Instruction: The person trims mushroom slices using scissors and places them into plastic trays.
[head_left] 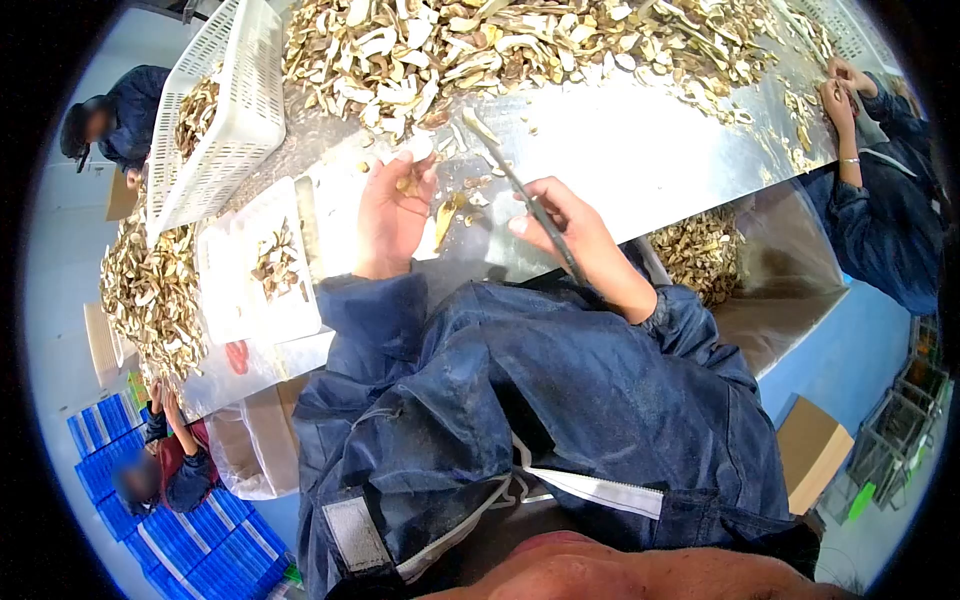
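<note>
My left hand (398,205) is raised over the metal table, its fingers curled around a pale slice (418,148) that shows at the fingertips. In my right hand (570,235) are long dark tweezers (540,212), pointing up and to the left. A pale dried mushroom slice (480,125) lies at the tip of the tweezers; whether they grip it I cannot tell. Yellowish and brown scraps (450,215) are on the table between my hands. Beyond them spreads a large heap of dried mushroom slices (450,50).
Left of my hands are a white tray (215,290) with slices and a tall white perforated basket (240,120). Another heap (150,290) lies further left. Co-workers stand at the left and right. Below the table edge, a lined box (790,290) holds more slices.
</note>
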